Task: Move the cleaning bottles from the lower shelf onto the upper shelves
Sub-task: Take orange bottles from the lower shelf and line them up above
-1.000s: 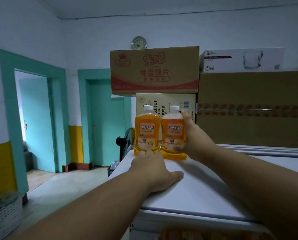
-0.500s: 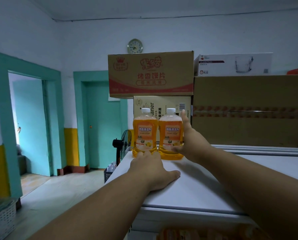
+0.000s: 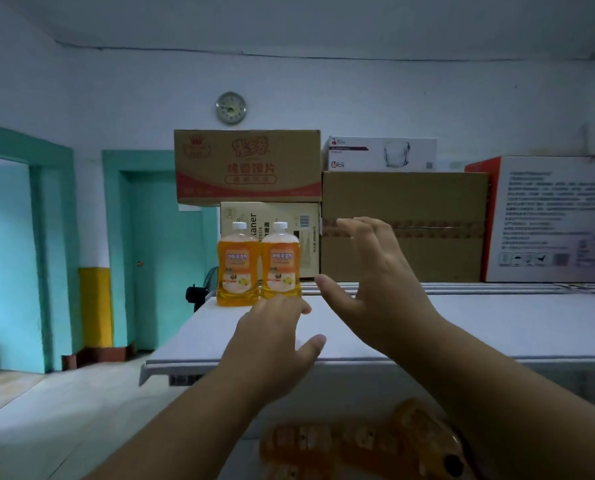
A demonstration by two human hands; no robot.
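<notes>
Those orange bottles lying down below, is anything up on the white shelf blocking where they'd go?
Nothing visible blocks it. The bottles on the lower shelf have bare white top shelf to the right of the two standing bottles; the cardboard boxes sit further back. Both hands hold nothing.

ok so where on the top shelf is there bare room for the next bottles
Bare white shelf runs right of the two orange bottles, from the front edge back to the boxes. The back row is crowded with boxes. The left corner is taken by the bottles. Both hands are open over the middle.
</notes>
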